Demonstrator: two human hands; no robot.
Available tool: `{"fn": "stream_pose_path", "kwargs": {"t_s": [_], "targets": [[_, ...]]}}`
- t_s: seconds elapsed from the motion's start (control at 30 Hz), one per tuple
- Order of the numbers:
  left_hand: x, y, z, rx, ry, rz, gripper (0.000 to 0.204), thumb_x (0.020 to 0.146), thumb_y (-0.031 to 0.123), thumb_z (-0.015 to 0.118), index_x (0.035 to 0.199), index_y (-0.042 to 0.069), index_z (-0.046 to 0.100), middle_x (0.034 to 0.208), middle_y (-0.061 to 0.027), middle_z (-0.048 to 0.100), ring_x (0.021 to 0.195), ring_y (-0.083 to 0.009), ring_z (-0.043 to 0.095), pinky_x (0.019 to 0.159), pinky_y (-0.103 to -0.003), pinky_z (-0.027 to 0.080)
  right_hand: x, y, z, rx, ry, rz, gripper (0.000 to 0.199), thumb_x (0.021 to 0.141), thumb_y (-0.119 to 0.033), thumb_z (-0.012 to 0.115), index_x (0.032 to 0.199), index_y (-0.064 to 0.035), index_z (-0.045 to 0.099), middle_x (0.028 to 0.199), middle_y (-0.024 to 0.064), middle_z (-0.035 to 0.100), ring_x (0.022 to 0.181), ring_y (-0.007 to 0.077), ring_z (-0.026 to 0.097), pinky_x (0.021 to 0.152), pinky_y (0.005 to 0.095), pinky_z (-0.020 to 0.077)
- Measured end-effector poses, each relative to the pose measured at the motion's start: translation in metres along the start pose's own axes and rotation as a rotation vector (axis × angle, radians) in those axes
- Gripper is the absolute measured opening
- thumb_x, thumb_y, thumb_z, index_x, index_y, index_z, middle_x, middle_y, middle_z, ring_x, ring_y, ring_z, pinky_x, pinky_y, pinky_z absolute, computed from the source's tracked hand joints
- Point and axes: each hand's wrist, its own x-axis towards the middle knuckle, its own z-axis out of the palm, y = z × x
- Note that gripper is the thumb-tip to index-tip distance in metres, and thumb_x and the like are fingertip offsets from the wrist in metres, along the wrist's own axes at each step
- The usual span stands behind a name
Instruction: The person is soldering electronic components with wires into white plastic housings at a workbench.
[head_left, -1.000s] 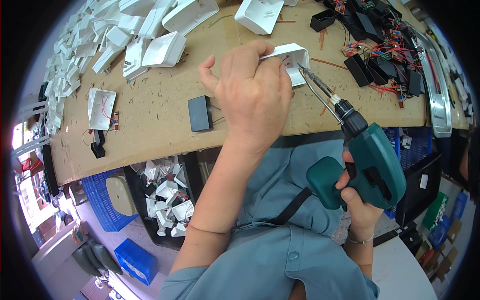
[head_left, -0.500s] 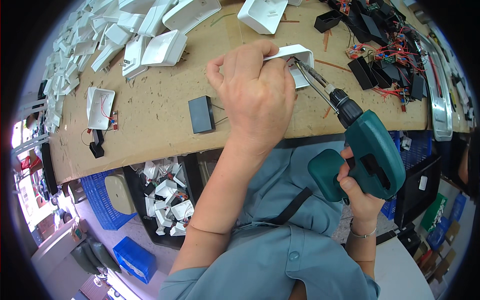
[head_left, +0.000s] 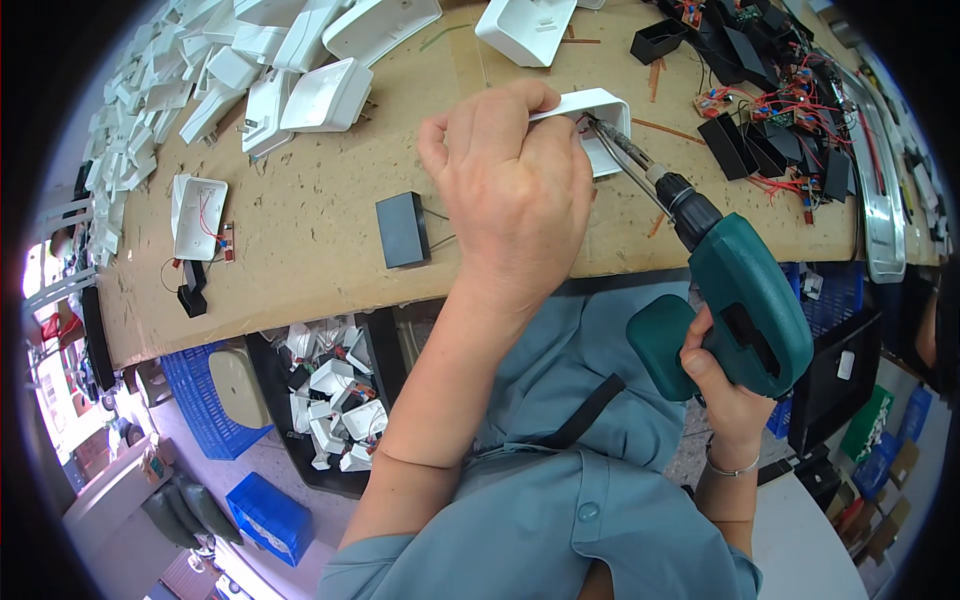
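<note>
My left hand (head_left: 520, 190) is closed around the edge of a white plastic casing (head_left: 612, 108) and hides much of it. The casing's open side faces right. My right hand (head_left: 722, 385) is wrapped around the handle of a green pistol-grip soldering gun (head_left: 745, 295), a thin tube running beside its tip. That tip reaches into the casing, where a bit of red wire shows; whether it touches anything there I cannot tell. A black rectangular box (head_left: 402, 230) with two wires lies on the table just left of my left wrist.
White casings (head_left: 325, 95) are heaped at the back left. An opened casing (head_left: 200, 220) with a wired board lies at left. Black boxes and red-wired boards (head_left: 780, 110) crowd the back right, beside a metal tray (head_left: 885, 240). Below the table edge stands a black crate (head_left: 375, 480) of white parts.
The soldering gun's handle has shifted slightly right and its body has turned a little, while its tip stays inside the casing. My left hand and the casing have barely moved.
</note>
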Motion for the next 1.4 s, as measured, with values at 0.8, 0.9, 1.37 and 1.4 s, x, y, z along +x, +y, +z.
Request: {"fn": "stream_pose_path", "kwargs": {"t_s": [0.8,0.9,1.37,1.4], "targets": [[0.0,0.001,-0.001,-0.044,-0.013,-0.014,0.009,0.061,0.002,0.061,0.068,0.001,0.056,0.09,-0.0066,0.054,0.083,-0.0237,0.05,0.074,-0.036,0.033,-0.002,-0.013,0.003,-0.049,0.031,-0.002,0.059,0.069,-0.001,0.068,0.122,0.0063,0.043,0.112,0.0249,0.054,0.07,0.0122,0.055,0.064,0.0238,0.0463],[0.001,0.001,0.0,-0.042,-0.01,-0.014,0.009,0.061,0.002,0.061,0.068,0.001,0.056,0.09,-0.0066,0.054,0.082,-0.0238,0.05,0.074,-0.036,0.033,-0.003,-0.013,0.003,-0.024,0.038,0.027,0.059,0.069,-0.001,0.068,0.122,0.0065,0.042,0.112,0.0248,0.054,0.069,0.0125,0.055,0.063,0.0237,0.0464],[0.0,0.0,0.0,-0.046,-0.012,-0.019,0.008,0.061,0.002,0.061,0.067,0.002,0.055,0.091,-0.0067,0.054,0.083,-0.024,0.049,0.074,-0.037,0.033,0.002,-0.018,0.012,-0.009,0.092,0.01,0.04,0.067,0.002,0.07,0.104,0.0035,0.053,0.091,0.0126,0.059,0.067,0.0111,0.056,0.06,0.0231,0.0466],[0.0,0.0,0.0,-0.043,-0.011,-0.017,0.008,0.061,0.002,0.06,0.067,0.002,0.055,0.091,-0.0066,0.054,0.083,-0.0239,0.049,0.074,-0.036,0.033,0.003,-0.02,0.014,0.02,0.17,0.015,0.025,0.063,0.002,0.074,0.086,0.001,0.062,0.072,0.004,0.062,0.063,0.0106,0.057,0.059,0.0233,0.0474]]}}
